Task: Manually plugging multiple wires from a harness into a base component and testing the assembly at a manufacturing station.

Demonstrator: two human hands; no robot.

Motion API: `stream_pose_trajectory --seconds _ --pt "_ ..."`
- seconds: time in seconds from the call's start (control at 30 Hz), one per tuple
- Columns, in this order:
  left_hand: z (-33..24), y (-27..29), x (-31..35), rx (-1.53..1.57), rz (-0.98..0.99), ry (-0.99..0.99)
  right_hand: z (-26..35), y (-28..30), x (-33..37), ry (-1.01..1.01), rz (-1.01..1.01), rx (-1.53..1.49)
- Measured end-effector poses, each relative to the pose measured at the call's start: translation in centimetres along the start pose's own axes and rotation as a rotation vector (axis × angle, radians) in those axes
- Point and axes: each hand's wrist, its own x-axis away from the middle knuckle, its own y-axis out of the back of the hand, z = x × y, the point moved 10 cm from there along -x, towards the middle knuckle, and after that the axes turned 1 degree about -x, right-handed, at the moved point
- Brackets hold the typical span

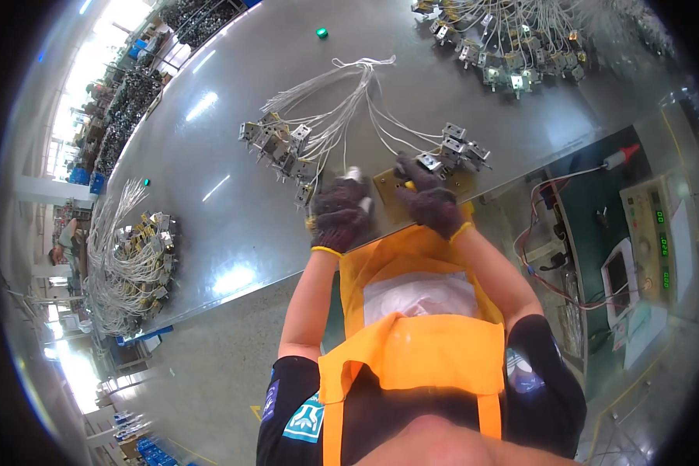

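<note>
Both of my hands wear dark knitted gloves with yellow cuffs, at the near edge of a grey metal table. My left hand [340, 211] is slightly blurred, its fingers curled; white shows at two fingertips. It is beside a left cluster of small metal-framed units [281, 147] with white wires. My right hand [429, 200] is bent over a brass-coloured plate [396, 203], its fingers curled in and hiding anything between them. Just beyond its fingers lies a right cluster of similar metal units [462, 147]. The white wires [357, 93] from both clusters gather in a bundle farther back.
More wired units lie in a heap [512, 54] at the far right and in a pile [140, 264] at the left. A green round piece [321, 33] sits at the back. On the right are a meter box with green digits [651, 241] and a red-tipped lead [620, 158].
</note>
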Motion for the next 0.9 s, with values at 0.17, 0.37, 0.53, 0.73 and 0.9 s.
stream_pose_trajectory --seconds 0.17,0.37,0.53,0.73,0.9 --pt "2.0 0.3 0.5 0.207 0.035 0.165 -0.9 -1.6 -0.4 -0.004 0.016 0.124" --pt "0.3 -1.9 2.5 1.338 0.046 0.469 -0.5 -1.5 -0.7 -0.041 0.067 -0.019" --pt "-0.2 -2.3 3.7 1.338 -0.07 0.645 -2.5 -2.0 -1.1 -0.153 0.074 -0.05" --pt "0.4 -0.9 3.3 1.54 -0.233 0.441 0.5 -1.5 -0.9 0.12 -0.116 0.07" --pt "-2.0 -1.6 1.8 2.044 -0.363 0.428 0.8 -2.9 -0.4 -0.143 0.14 -0.403"
